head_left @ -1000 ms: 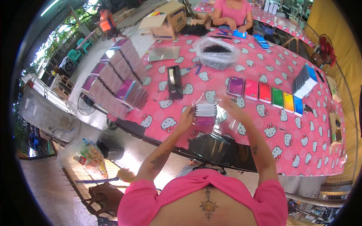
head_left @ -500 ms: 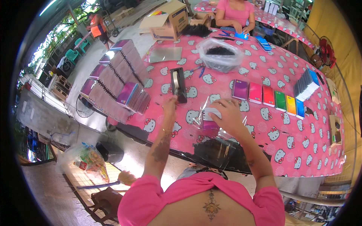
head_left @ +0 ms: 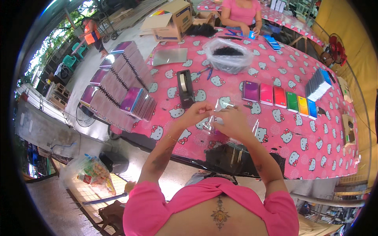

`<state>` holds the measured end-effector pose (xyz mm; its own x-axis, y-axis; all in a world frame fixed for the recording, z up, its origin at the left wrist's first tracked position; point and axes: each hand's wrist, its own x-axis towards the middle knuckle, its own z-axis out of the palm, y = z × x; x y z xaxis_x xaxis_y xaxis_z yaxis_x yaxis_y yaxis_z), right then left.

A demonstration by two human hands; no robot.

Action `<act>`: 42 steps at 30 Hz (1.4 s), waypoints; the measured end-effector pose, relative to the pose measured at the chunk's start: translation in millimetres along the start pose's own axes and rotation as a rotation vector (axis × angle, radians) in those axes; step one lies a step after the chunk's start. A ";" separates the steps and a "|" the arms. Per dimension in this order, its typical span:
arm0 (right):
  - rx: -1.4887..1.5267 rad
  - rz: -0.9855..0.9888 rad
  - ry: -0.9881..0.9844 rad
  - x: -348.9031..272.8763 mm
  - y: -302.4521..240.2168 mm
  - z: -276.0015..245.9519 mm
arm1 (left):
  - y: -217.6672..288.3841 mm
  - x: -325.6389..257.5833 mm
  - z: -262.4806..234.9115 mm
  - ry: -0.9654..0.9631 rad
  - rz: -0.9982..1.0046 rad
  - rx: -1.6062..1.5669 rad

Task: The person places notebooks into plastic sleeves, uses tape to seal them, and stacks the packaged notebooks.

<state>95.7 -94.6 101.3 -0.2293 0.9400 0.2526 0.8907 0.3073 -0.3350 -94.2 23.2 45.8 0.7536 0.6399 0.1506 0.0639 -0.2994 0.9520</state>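
My left hand [head_left: 200, 114] has its fingertips pinched together at the upper edge of a clear plastic wrapper [head_left: 217, 104]; whatever lies between them is too small to make out. Right beside it, my right hand [head_left: 234, 122] is closed over the wrapper, fingers bent against its top. Both hands largely cover the small purple-covered spiral notebook inside the plastic, near the table's front edge. A black tape dispenser [head_left: 185, 89] with a roll of tape stands just beyond my left hand.
Tall stacks of spiral notebooks [head_left: 128, 78] stand at left. A row of coloured notebooks [head_left: 280, 96] and a blue-covered stack [head_left: 318, 85] lie right. Behind are a plastic bag of black pieces [head_left: 228, 59], a cardboard box [head_left: 170, 21] and a co-worker [head_left: 241, 15] handling something blue.
My left hand has moved from the tape dispenser's near end, right to the wrapper, and now meets my right hand. My right hand's fingers have drawn in toward the wrapper's top edge.
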 end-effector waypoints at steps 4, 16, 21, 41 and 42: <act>-0.058 0.017 0.064 -1.9 7.2 3.4 | 22.3 13.2 1.9 -0.002 0.243 0.109; 0.332 -0.124 0.123 -53.9 95.8 48.4 | 14.1 49.2 33.9 -0.015 0.523 0.673; 0.399 -0.249 0.195 -54.3 93.6 60.7 | -5.5 54.4 49.5 -0.015 0.632 0.787; 1.052 0.256 0.005 -4.0 103.8 60.3 | -50.5 18.7 44.4 -0.059 -0.187 -0.412; 1.009 0.290 -0.022 -4.2 105.6 54.3 | -45.9 19.3 48.0 -0.011 -0.170 -0.261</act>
<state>169.3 -58.0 15.6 -0.0754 0.9967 0.0284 0.1745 0.0412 -0.9838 -51.2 15.3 -7.8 0.7538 0.6569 -0.0186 0.0207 0.0044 0.9998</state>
